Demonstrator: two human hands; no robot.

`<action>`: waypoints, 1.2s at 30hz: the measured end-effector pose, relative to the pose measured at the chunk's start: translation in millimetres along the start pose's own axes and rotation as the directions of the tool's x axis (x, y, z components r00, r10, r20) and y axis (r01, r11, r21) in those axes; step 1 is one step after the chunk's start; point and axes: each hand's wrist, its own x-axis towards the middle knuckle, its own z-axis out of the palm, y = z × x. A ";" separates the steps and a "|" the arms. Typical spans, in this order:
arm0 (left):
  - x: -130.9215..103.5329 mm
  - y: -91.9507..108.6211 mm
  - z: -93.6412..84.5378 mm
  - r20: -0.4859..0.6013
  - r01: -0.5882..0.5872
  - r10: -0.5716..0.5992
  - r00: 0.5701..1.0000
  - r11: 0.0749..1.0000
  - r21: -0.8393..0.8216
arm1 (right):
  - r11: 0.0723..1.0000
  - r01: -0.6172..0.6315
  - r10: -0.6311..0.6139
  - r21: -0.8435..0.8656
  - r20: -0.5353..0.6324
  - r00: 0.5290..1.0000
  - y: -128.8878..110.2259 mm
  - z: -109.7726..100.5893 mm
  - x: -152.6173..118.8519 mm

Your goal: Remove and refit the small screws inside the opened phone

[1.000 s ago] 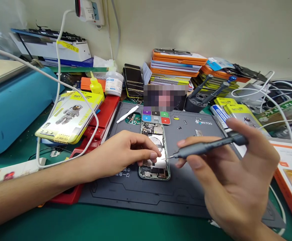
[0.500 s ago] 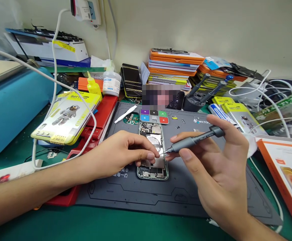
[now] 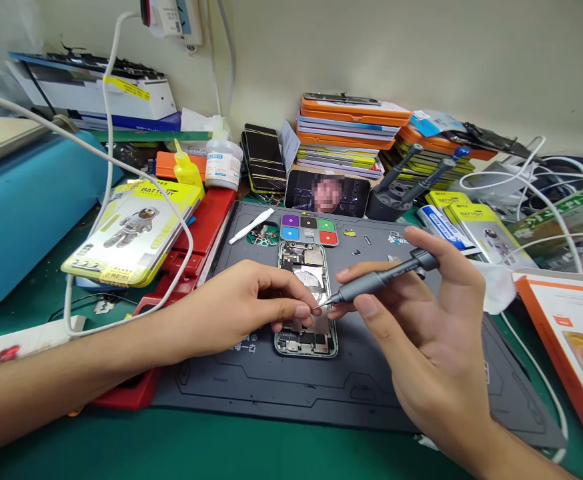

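Note:
My right hand holds a grey precision screwdriver, the index finger on its end cap and the thumb and other fingers along its barrel. The thin tip points left and down, meeting the fingertips of my left hand. Those fingertips are pinched together; whatever is between them is too small to make out. Beneath both hands an opened phone lies on the grey work mat, its inner boards and a round coil showing. My left fingers cover part of its middle.
Behind the phone sit a coloured tile tray, a white spudger and small loose parts. A propped phone plays video beside a screwdriver stand. Battery packs lie left on a red tool; a white cable loops there.
The right hand and screwdriver have shifted slightly left, bringing the tip right against the left fingertips. The left hand and opened phone stay nearly still.

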 end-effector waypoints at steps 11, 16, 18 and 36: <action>-0.1 -3.5 -2.6 0.022 -0.003 0.004 1.000 1.000 -0.011 | 0.949 -0.267 0.274 0.170 -0.017 0.962 -5.2 -0.5 3.3; 0.4 -1.6 -2.0 0.026 -0.003 0.004 1.000 0.999 -0.039 | 0.895 -0.357 0.368 0.267 0.010 0.930 -3.9 -3.0 6.7; 0.9 -1.4 -2.1 0.028 -0.014 0.015 0.999 0.999 -0.037 | 0.879 -0.377 0.390 0.291 0.014 0.921 -4.0 -2.9 6.6; -0.6 -2.8 -2.1 0.031 -0.012 0.013 0.999 1.000 -0.029 | 0.892 -0.374 0.382 0.252 0.019 0.924 -4.7 0.6 7.0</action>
